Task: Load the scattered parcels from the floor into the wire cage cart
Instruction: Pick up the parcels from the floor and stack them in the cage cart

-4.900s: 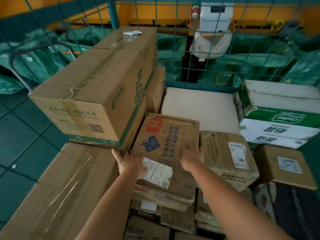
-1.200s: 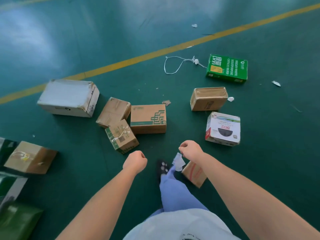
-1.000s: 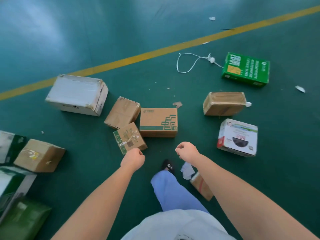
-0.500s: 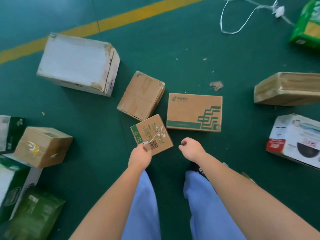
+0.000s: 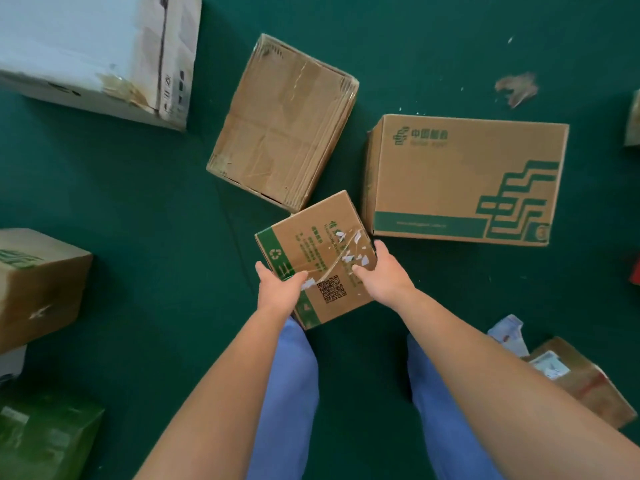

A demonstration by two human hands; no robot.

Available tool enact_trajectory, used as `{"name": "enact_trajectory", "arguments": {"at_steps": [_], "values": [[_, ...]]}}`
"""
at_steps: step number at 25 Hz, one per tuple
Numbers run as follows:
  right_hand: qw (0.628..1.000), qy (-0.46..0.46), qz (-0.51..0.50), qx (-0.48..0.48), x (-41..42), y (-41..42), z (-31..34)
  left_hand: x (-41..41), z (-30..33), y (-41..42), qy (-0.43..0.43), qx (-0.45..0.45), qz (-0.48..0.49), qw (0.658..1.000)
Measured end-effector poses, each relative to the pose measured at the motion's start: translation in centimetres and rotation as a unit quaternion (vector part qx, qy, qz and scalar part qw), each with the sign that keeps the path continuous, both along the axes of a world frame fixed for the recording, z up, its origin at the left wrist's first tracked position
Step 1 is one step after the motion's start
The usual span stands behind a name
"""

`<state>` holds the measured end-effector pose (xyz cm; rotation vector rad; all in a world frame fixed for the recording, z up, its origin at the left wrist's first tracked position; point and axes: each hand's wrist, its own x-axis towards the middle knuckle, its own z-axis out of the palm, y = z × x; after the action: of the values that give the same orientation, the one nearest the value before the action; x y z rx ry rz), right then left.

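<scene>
Now both hands, left hand (image 5: 280, 289) and right hand (image 5: 378, 273), are clasping the small box (image 5: 317, 258), fingers curled round its edges where half a second ago only the left was touching it; lifting looks imminent.

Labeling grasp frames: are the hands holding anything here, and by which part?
Yes: the small cardboard box with the QR code. Left hand grips its green-striped left edge, right hand its right edge, thumbs on top.
</scene>
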<state>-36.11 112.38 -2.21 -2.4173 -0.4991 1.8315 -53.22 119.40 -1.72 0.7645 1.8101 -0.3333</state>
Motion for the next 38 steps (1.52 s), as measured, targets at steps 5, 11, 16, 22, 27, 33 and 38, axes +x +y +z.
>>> {"name": "enact_trajectory", "arguments": {"at_steps": [5, 11, 16, 22, 27, 33, 38], "values": [[0.999, -0.019, -0.014, -0.027, -0.4, 0.6, 0.3, 0.2, 0.4, 1.2, -0.015, -0.022, 0.051, 0.998], [0.994, -0.033, -0.081, -0.070, -2.6, 0.2, 13.8, -0.5, 13.4, 2.0, 0.015, 0.029, -0.100, 0.994], [0.977, -0.086, -0.192, -0.029, -4.3, -1.8, 28.4, 0.5, 27.4, 3.3, 0.000, 0.102, -0.264, 0.959], [0.942, -0.148, -0.296, 0.055, -3.4, -9.2, 41.5, 5.5, 41.4, -0.3, -0.130, 0.150, -0.329, 0.923], [0.878, -0.198, -0.418, 0.125, -2.4, -20.6, 48.3, 9.5, 48.8, -10.4, -0.229, 0.151, -0.380, 0.884], [0.778, -0.232, -0.566, 0.146, -1.1, -34.8, 52.6, 15.4, 53.3, -23.9, -0.299, 0.126, -0.489, 0.810], [0.644, -0.281, -0.704, 0.109, -3.7, -46.4, 54.7, 19.7, 54.1, -36.4, -0.361, 0.046, -0.611, 0.703]]}}
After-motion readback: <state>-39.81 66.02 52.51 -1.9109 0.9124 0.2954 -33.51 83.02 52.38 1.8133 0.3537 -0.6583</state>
